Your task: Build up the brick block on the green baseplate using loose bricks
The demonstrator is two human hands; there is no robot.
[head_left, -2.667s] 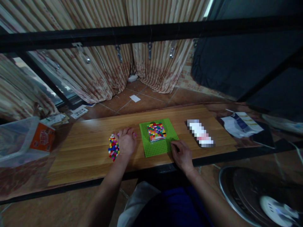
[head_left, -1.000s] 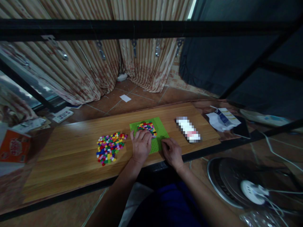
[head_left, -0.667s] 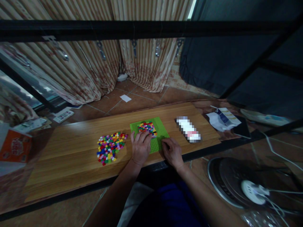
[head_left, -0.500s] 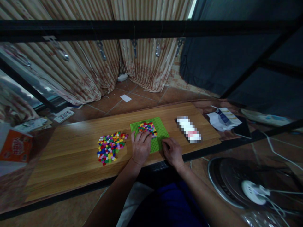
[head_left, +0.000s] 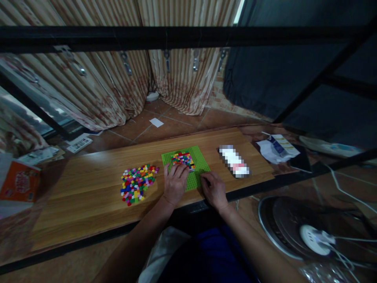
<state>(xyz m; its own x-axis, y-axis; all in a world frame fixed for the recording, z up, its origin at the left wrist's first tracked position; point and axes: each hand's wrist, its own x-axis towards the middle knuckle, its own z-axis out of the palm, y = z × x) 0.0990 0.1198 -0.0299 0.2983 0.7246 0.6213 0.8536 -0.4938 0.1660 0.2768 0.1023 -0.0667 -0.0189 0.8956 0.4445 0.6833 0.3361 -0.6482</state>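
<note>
A green studded baseplate (head_left: 203,159) lies on the wooden table. On its far part sits a tight patch of small multicoloured bricks (head_left: 183,158). My left hand (head_left: 176,181) reaches over the plate's left side, fingers bent and close together at the near edge of that patch. Its fingertips are partly hidden, and I cannot see what they pinch. Curled at the plate's near right edge is my right hand (head_left: 214,189), thumb and forefinger together over the studs; anything between them is hidden. To the left, a loose heap of small coloured bricks (head_left: 138,182) is spread on the table.
A phone with a blurred screen (head_left: 235,161) lies right of the baseplate on the wooden table (head_left: 88,188). Papers (head_left: 278,148) lie beyond the table's right end. A dark metal bar (head_left: 182,38) crosses ahead. A power strip (head_left: 313,239) with cables sits low at right.
Both hands stay almost in the same place. The left fingers shift very slightly at the brick patch, and the view moves a little.
</note>
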